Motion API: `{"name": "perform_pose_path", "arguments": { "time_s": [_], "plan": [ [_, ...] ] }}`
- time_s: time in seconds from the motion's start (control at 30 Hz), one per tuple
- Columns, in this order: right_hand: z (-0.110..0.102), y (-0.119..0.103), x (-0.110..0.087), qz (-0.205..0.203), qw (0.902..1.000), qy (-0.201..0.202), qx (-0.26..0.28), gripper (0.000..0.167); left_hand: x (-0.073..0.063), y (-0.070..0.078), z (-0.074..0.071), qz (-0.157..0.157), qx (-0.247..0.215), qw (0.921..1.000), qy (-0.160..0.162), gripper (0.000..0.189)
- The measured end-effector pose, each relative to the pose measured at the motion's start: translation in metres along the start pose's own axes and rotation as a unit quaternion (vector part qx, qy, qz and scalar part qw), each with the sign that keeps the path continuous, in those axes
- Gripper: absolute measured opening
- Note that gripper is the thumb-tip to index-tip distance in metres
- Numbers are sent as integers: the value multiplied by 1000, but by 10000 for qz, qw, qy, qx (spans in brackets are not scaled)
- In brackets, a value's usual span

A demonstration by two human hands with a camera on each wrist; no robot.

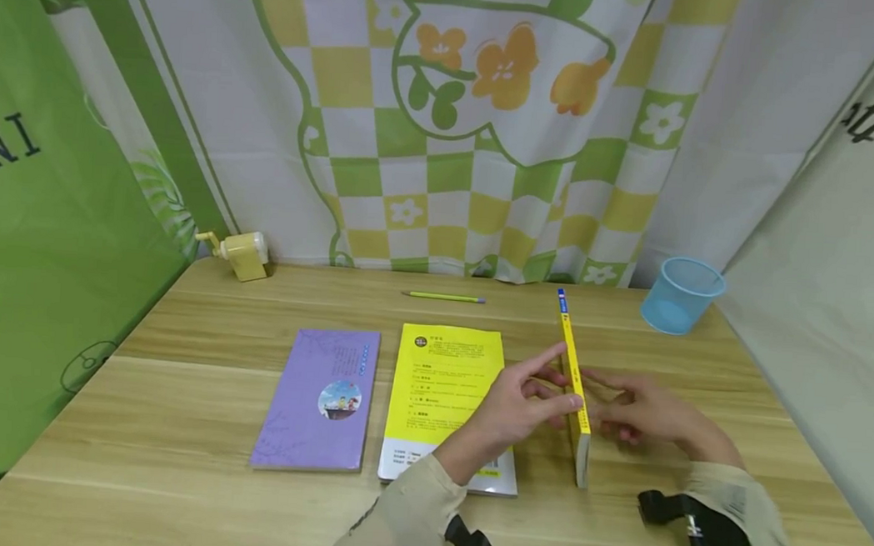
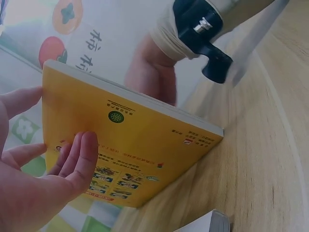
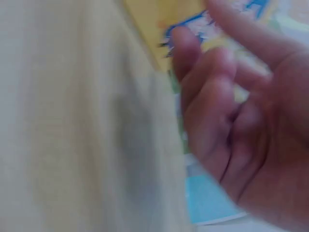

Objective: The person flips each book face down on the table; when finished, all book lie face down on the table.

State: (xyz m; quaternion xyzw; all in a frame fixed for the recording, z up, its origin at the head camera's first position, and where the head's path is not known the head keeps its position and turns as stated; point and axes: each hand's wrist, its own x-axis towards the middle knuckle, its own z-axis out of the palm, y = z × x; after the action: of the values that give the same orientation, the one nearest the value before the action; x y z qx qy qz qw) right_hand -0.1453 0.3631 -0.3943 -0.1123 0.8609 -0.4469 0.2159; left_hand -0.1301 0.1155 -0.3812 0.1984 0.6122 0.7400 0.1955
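A yellow book [image 1: 572,373] stands on edge on the wooden table, its spine facing up. My left hand [image 1: 515,407] is on its left side. In the left wrist view the thumb and a finger reach the spine edge, while other bent fingers [image 2: 83,157] lie against the yellow cover [image 2: 140,150]. On the far side my right hand [image 1: 642,411] has its fingers close to the other cover. Blurred in the right wrist view, those fingers [image 3: 212,96] are loosely bent, and the book's printed cover [image 3: 149,21] shows behind them. Left of the hands lies another yellow book [image 1: 441,390], flat.
A purple book [image 1: 319,416] lies flat at the left. Toward the back are a green pencil [image 1: 443,297], a yellow pencil sharpener [image 1: 245,255] with a crank and a blue mesh pencil cup [image 1: 679,300]. A patterned curtain [image 1: 458,166] hangs behind the table.
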Motion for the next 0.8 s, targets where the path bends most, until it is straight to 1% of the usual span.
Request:
{"name": "perform_pose_path", "arguments": {
  "time_s": [0.07,0.13,0.17,0.23,0.27,0.4,0.5,0.53,0.63,0.8],
  "plan": [
    [-5,-8,-5,-352,9983,455,59,64,0,-1,1,-13,19,10000,7,65],
    [-7,-17,-10,-847,9928,846,92,59,1,-3,1,-3,48,10000,-5,65],
    [-8,-22,-12,-1080,9893,980,84,58,1,-4,2,-6,63,10000,-16,64],
    [-7,-30,-15,-1450,9838,1055,25,59,2,-7,3,-73,142,9998,-75,64],
    [-7,-34,-17,-1511,9834,1002,-2,60,2,-9,4,-127,196,9997,-110,64],
    [-6,-43,-20,-1336,9890,641,34,65,2,-16,6,-428,345,9983,-171,66],
    [-6,-44,-22,-1283,9906,389,255,66,3,-21,7,-681,347,9969,-167,67],
    [-7,-44,-22,-1300,9904,331,334,66,3,-22,7,-722,360,9966,-174,67],
    [-6,-44,-24,-1307,9903,221,425,66,3,-24,8,-904,350,9951,-184,66],
    [-6,-46,-25,-1317,9898,213,498,65,2,-23,10,-957,398,9946,-80,67]
  ]
}}
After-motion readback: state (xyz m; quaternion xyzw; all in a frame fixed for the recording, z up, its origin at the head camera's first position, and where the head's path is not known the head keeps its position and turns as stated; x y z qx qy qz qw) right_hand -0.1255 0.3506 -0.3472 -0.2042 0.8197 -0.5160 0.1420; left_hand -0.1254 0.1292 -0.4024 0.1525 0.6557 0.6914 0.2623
